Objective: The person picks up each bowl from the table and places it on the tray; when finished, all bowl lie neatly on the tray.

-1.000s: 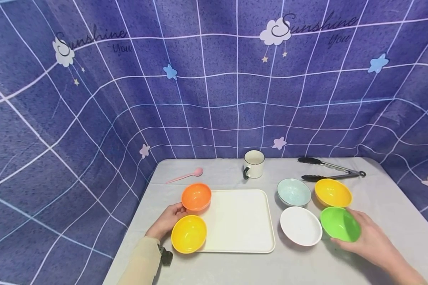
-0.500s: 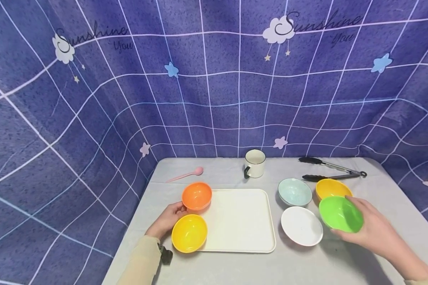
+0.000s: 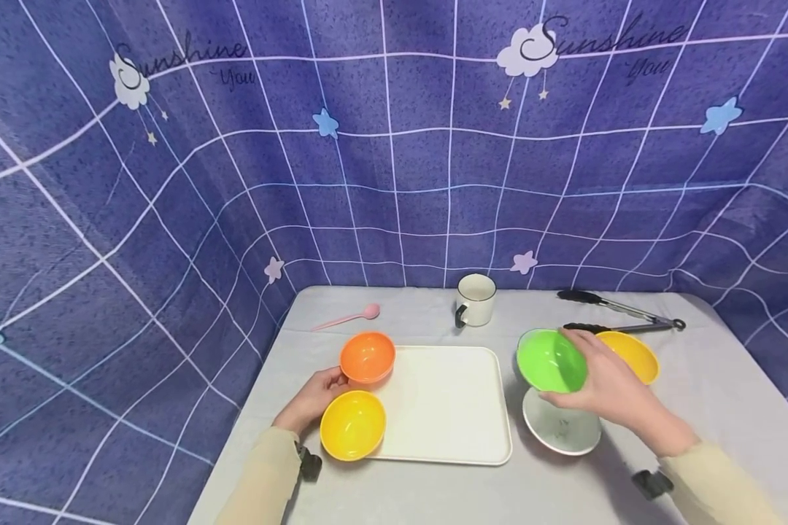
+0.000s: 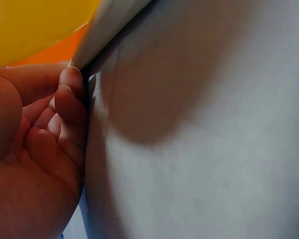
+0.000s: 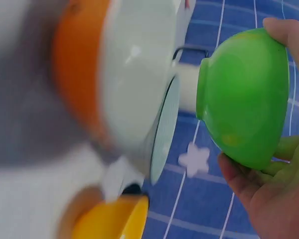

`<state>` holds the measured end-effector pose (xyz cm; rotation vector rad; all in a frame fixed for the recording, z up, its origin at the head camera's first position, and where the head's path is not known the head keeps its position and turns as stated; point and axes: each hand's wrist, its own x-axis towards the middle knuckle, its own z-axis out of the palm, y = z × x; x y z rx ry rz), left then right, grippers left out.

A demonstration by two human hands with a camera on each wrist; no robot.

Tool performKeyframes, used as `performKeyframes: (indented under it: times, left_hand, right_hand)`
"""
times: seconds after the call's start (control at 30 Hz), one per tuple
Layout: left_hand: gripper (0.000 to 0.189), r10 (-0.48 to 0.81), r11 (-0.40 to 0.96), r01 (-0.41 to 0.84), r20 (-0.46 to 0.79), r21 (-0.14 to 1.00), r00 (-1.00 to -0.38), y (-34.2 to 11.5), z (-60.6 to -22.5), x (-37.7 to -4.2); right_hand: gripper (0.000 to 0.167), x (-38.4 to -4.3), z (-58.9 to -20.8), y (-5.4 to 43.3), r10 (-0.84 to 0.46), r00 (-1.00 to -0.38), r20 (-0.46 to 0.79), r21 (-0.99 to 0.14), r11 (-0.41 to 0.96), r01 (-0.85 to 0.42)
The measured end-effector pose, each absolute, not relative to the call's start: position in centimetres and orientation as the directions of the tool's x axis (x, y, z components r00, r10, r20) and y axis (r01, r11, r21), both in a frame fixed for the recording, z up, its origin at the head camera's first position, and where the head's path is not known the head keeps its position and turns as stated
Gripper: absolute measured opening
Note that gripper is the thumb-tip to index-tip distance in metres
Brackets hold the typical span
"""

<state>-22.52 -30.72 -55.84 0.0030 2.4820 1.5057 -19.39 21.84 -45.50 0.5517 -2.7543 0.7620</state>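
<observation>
My right hand [image 3: 607, 379] grips a green bowl [image 3: 550, 361] by its rim, thumb on one side and fingers on the other. In the right wrist view the green bowl [image 5: 246, 99] hangs in the air, apart from the bowls below. It mostly hides a pale blue bowl [image 5: 165, 132] in the head view. Nearer me sits a bowl, white inside [image 3: 561, 426] and orange outside, shaded by the hand. My left hand [image 3: 315, 399] pinches the left edge of a cream tray [image 3: 446, 405]. On that edge stand an orange bowl [image 3: 368, 357] and a yellow bowl [image 3: 353, 426].
Behind the right hand sits a second yellow bowl [image 3: 633, 356], partly covered. Black-tipped tongs [image 3: 624, 313] lie at the back right. A white mug [image 3: 476, 300] stands at the back, and a pink spoon [image 3: 351, 316] lies back left. A blue curtain [image 3: 420, 160] hangs behind the table.
My right hand has lifted the green bowl from beside the white-inside bowl and carried it left, over the pale blue bowl. The left hand keeps its place at the tray edge.
</observation>
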Motion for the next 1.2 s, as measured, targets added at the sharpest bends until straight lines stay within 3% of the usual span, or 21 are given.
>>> performKeyframes:
  times: [0.53,0.87,1.2]
  left_hand:
    - [0.033,0.082,0.486,-0.171,-0.24,0.857,-0.967,-30.7,-55.9,-22.6]
    - [0.028,0.081,0.482,-0.175,-0.242,0.858,-0.967,-30.7,-55.6,-22.4]
    - [0.033,0.078,0.474,-0.168,-0.231,0.864,-0.97,-30.5,-55.5,-22.4]
  right_hand:
    - [0.101,-25.5,-48.9,11.1,-0.495,-0.82,0.289,-0.485,0.663,-0.571]
    - [0.108,-26.7,-50.9,6.3,-0.526,-0.824,0.214,-0.509,0.66,-0.553]
    - [0.114,-27.0,-50.8,3.4,-0.469,-0.875,0.115,-0.526,0.719,-0.455]
